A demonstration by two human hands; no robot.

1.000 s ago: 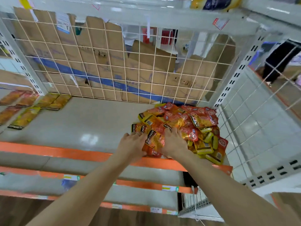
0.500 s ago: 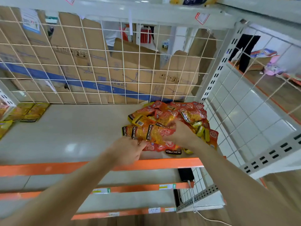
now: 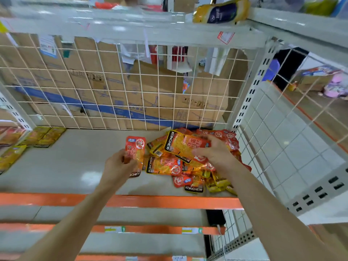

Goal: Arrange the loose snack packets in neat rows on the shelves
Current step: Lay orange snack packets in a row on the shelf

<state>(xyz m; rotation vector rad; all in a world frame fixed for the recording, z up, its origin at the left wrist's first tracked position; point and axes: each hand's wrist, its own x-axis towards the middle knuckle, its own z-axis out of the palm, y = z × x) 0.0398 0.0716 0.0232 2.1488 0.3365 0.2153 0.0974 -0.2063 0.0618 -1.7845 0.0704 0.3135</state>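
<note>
Pinching a red packet point(image 3: 135, 147) by its lower half in the left hand point(image 3: 117, 166), with fingers and thumb curled round it, upright above the knuckles and lifted off the shelf point(image 3: 71, 166). Grasping an orange packet point(image 3: 181, 146) in the right hand point(image 3: 216, 154), with fingers draped over its far edge and the thumb tucked against its near edge, tilted and raised just above the heap of loose packets point(image 3: 190, 182). Picking singles out of that heap rather than laying rows yet, so judging the task as barely begun on this stretch. Leaving the heap jumbled directly beneath and beyond the right-hand grip, crowding toward the wire side panel point(image 3: 282, 138) on that hand's outer side, with packets overlapping at all angles and a few reaching almost to the orange front rail point(image 3: 150, 201), nearer the wrist. Showing bare shelf under and outward of the left-hand grip, well apart from a few laid-out packets point(image 3: 43, 136) far off on that hand's outer side, near the back corner. Counting those, seemingly flat and side by side, as the only finished part, though too blurred for judging how straight. Facing, by this reckoning, nearly the whole heap to be sorted, turned face up and lined across the open shelf between the left-hand grip and those laid-out packets.
</note>
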